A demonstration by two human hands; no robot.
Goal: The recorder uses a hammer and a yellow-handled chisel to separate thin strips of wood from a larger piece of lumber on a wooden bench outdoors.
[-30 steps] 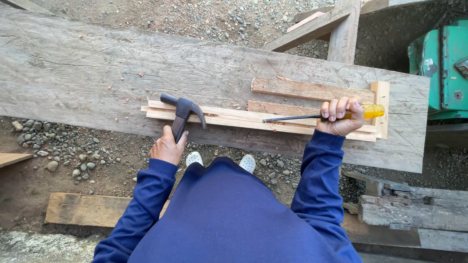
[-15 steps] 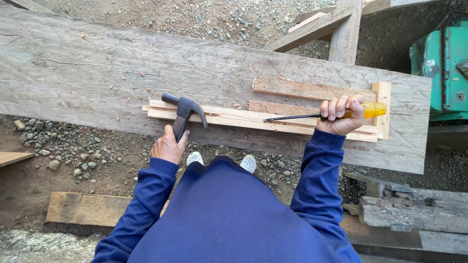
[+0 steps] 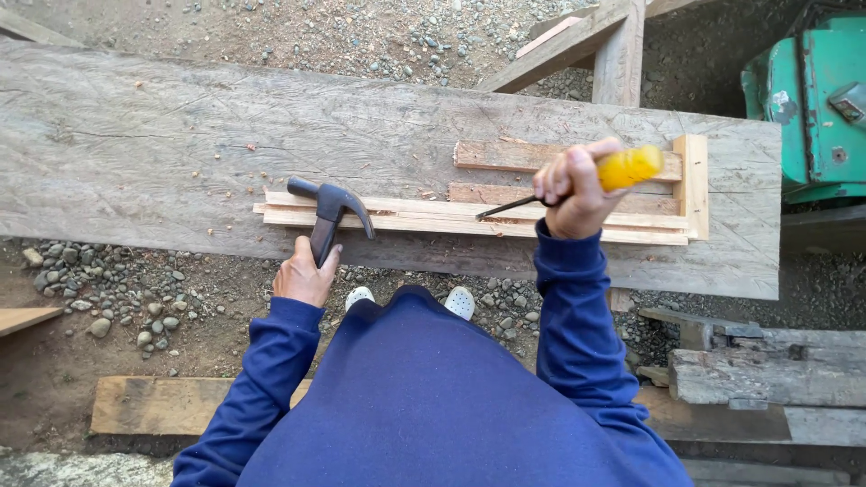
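Chisel (image 3: 577,185) with a yellow handle and a dark, thin shaft sits in the right hand (image 3: 570,194), whose fingers are wrapped tight round the handle near its dark end; the tool slants down to the left, and its tip meets the pale wooden strips (image 3: 433,216) lying lengthwise on the wide grey plank (image 3: 162,153). In this head view the left hand (image 3: 305,275) is closed round the lower shaft of a dark claw hammer (image 3: 329,209), thumb and fingers clamped on it, with the hammer's head lying over the left end of the strips. Behind the strips lie two shorter brown battens (image 3: 505,155), and a short upright block (image 3: 693,185) closes their right end, just beside the yellow handle. Both arms wear dark blue sleeves (image 3: 271,379), and two white shoe tips (image 3: 410,300) show under the plank's near edge, on dirt strewn with grey pebbles (image 3: 108,289). A green machine (image 3: 812,99) stands at the upper right, well apart from the hands. Weathered boards (image 3: 767,374) lie on the ground at the lower right, and a flat board (image 3: 171,406) lies at the lower left.
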